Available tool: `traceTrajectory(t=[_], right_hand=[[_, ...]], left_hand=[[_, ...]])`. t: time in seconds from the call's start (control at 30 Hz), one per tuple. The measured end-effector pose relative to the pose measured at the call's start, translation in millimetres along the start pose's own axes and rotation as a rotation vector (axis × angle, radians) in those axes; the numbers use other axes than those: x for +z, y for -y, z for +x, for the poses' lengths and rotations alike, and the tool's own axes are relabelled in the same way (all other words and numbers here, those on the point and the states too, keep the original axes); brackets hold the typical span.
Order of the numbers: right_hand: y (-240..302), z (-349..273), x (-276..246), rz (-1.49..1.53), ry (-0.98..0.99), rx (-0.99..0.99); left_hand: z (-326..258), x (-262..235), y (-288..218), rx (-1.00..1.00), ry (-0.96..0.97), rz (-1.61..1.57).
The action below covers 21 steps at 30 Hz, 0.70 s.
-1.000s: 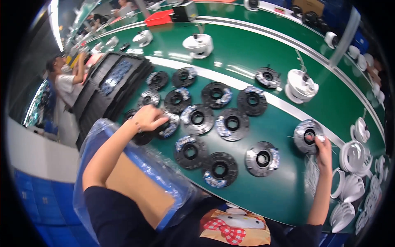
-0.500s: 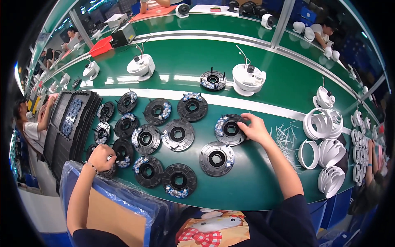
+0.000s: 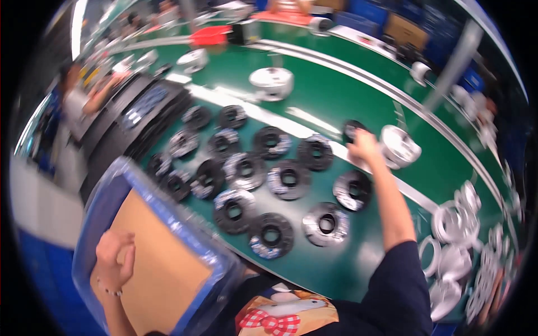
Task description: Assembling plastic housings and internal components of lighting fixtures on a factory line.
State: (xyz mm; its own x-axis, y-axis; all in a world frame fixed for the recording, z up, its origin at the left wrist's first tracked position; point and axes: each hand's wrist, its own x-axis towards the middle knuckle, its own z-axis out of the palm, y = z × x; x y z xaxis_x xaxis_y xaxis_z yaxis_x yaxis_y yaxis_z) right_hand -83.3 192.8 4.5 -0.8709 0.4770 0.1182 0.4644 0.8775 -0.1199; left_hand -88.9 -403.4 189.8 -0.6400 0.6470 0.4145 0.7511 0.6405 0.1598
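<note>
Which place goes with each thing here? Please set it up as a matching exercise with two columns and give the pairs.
Things:
1. right hand
2. left hand
3. red flat tray
4. white round housing

Places:
A. over the brown cardboard sheet in the blue plastic-lined crate
B. far end of the green table, at the top of the picture
C. on a black round disc part beside a white ring part
D. on the green table beyond the rows of black discs

Pairs: 1-C, 2-A, 3-B, 4-D
</note>
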Motion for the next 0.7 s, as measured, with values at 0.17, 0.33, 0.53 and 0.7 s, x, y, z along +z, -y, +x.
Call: traceTrajectory(t=[0.17, 0.33, 0.53, 0.7], right_hand=[[-35, -14, -14, -0.031, -0.192, 0.033], [-45, -58, -74, 0.173, -0.236, -0.213], [58, -243, -165, -0.317, -0.228, -0.107], [84, -333, -120, -0.182, -0.004, 0.121]], left_hand=[[-104, -20, 67, -0.644, -0.056, 0.049], [-184, -32, 107, -1.097, 0.151, -0.010], [-221, -18, 180, -1.490, 0.490, 0.511], [-241, -8, 214, -1.479, 0.228, 0.590]])
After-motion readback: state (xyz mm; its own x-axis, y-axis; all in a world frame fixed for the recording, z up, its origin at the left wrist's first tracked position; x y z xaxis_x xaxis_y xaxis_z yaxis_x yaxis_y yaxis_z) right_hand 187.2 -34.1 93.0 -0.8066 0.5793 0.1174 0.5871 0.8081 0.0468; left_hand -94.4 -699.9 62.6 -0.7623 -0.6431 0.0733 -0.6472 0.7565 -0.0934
